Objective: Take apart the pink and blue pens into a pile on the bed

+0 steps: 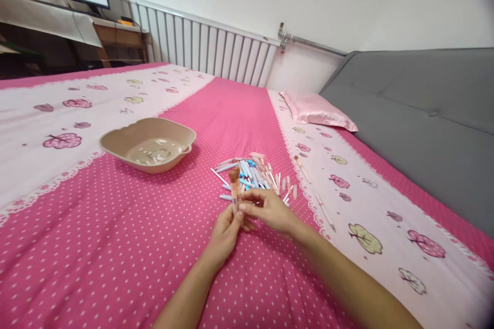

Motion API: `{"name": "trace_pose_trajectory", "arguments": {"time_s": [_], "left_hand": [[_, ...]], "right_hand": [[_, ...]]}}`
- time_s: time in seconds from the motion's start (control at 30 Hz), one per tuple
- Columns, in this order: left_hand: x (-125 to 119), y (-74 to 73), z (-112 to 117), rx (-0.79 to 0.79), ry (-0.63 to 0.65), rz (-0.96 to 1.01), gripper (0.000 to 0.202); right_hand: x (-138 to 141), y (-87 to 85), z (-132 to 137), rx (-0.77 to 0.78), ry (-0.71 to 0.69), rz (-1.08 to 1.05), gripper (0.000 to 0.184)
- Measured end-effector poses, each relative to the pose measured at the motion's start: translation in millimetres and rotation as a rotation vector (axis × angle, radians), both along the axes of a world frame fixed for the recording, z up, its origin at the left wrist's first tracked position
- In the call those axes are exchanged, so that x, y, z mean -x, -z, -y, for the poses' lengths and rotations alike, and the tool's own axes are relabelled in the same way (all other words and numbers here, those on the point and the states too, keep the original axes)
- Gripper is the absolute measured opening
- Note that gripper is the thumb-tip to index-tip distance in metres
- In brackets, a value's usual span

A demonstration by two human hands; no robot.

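My left hand [226,229] is closed around the lower part of two slim, peach-coloured pens [234,193] with brown tops, held upright side by side. My right hand [270,208] meets it from the right, its thumb and forefinger pinching at the same pens. Just beyond both hands lies a loose pile of pen parts [252,172], with blue, white and pink barrels, caps and thin sticks. The fingers hide the pens' lower ends and the near edge of the pile.
A beige plastic basin [154,128] with small white pieces in it stands left on the pink dotted bedspread [127,231]. Right of the pile lie a brown-topped pen [302,168] and a pointed pen [326,211]. Farther off are a pink pillow [318,109] and a grey headboard [417,97].
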State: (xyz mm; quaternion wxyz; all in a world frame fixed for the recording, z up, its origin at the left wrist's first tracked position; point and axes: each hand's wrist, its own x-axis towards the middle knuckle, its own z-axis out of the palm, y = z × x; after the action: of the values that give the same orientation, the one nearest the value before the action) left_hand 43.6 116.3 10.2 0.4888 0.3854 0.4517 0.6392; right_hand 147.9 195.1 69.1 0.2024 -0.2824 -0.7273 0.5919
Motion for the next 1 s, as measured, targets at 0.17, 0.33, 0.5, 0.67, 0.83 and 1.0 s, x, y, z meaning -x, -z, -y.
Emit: {"name": "trace_pose_trajectory", "arguments": {"time_s": [0.17,0.33,0.5,0.67,0.83,1.0], "left_hand": [[0,0.1,-1,0.023,0.020,-0.016,0.038],[0,1.1,-3,0.045,-0.024,0.035,0.044],[3,2.5,-5,0.059,-0.031,-0.004,0.042],[4,-1.0,-6,0.074,-0.025,-0.023,0.039],[4,-1.8,-5,0.080,-0.030,-0.027,0.038],[5,1.8,-6,0.083,-0.016,-0.037,0.039]], "right_hand": [[2,-1.1,-2,0.165,0.068,-0.066,0.029],[-15,-15.9,-39,0.031,0.341,-0.106,0.032],[-59,-17.5,-116,-0.239,0.760,0.230,0.027],[-100,2.2,-179,-0.253,1.050,0.500,0.023],[-111,27.0,-205,-0.120,1.116,0.753,0.026],[-106,40.5,-215,-0.038,1.119,0.884,0.032]]}}
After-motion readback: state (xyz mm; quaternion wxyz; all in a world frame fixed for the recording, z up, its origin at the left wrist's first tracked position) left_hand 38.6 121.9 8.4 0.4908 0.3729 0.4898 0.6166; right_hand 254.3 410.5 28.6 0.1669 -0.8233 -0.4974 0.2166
